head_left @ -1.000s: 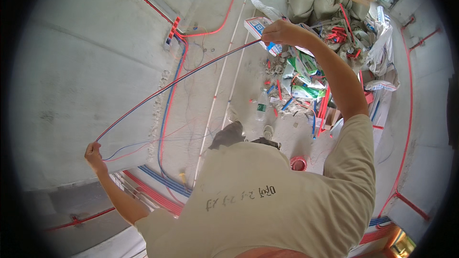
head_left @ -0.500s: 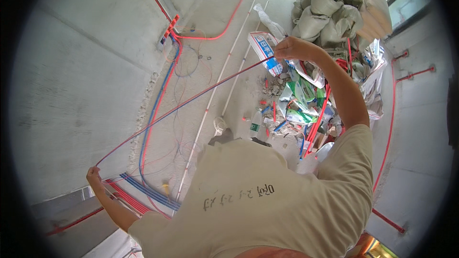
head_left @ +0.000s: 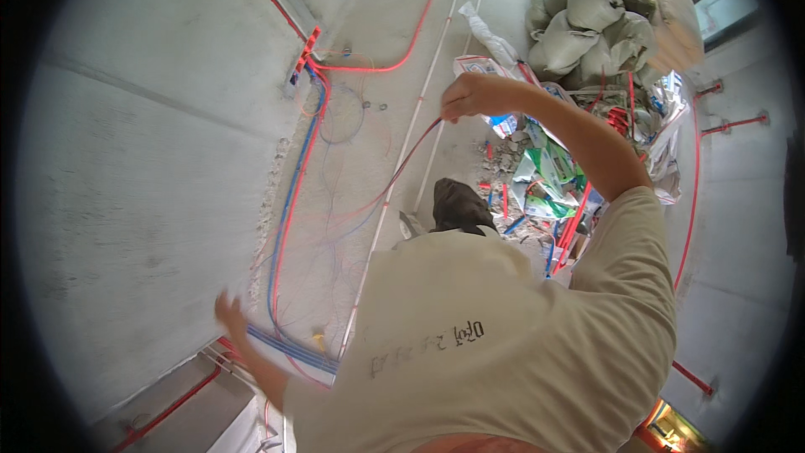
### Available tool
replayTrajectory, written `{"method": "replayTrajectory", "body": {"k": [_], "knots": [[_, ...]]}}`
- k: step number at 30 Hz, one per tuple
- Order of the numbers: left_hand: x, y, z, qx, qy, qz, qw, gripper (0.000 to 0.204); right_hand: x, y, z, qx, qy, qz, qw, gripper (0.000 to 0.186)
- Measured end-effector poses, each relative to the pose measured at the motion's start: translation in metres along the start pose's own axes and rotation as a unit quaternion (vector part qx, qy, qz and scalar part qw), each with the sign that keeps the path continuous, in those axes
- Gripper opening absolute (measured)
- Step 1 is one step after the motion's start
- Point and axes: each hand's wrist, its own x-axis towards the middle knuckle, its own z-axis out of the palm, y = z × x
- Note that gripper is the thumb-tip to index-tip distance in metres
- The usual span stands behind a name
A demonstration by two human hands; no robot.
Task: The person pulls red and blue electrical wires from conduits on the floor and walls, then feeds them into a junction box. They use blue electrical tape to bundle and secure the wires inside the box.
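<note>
Wires (head_left: 412, 153) slackened, long axis now curving down toward lower left

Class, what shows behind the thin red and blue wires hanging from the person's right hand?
Behind the wires, grey concrete floor and a long, narrow white strip show. Whatever the wires and right hand directly cover cannot be seen.
</note>
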Motion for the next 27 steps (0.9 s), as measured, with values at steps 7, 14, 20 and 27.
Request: {"method": "replayTrajectory", "body": {"k": [7,14,20,27], "knots": [[0.138,0.550,-0.114,-0.608,-0.172,0.031,0.774,0.043,0.141,0.005,0.022,0.144,-0.012,0.095,0.985,0.028],[0.219,0.594,-0.101,-0.446,-0.149,0.040,0.881,0.014,0.112,0.149,-0.029,0.281,-0.012,0.020,0.959,0.026],[0.290,0.629,-0.094,-0.457,-0.286,0.009,0.842,0.017,0.096,0.199,-0.091,0.275,-0.026,0.132,0.952,0.028],[0.362,0.703,-0.077,-0.478,-0.265,0.006,0.837,0.015,0.145,0.244,-0.135,0.282,-0.072,0.114,0.950,0.027]]}}
